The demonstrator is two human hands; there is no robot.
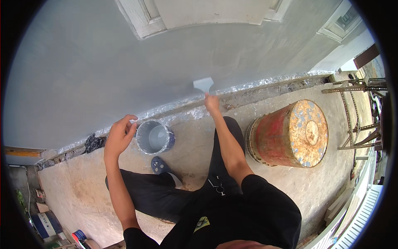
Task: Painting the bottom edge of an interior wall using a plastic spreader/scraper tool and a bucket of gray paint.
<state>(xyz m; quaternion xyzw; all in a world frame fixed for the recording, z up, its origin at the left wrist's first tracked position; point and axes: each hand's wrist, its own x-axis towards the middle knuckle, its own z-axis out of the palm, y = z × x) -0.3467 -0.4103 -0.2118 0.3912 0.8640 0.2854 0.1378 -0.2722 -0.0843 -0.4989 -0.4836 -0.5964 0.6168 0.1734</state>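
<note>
My right hand (212,104) is closed on the handle of a wide, pale scraper or putty knife (203,84), whose blade lies at the lower part of the grey-coated wall (124,71). To the left, my left hand (119,133) is raised with its fingers partly curled and apart, holding nothing that I can see. Just right of it stands a paint-smeared bucket (155,137) with some light grey stuff inside. Part of the left fingers overlaps the wall's bottom edge.
An upturned red bucket (273,137) with a rusty, spattered base stands at my right. Beyond it is a metal angle frame (348,118). Black plastic (94,143) lies in the gap along the wall's foot. White-framed windows or doors (146,18) are set in the wall above.
</note>
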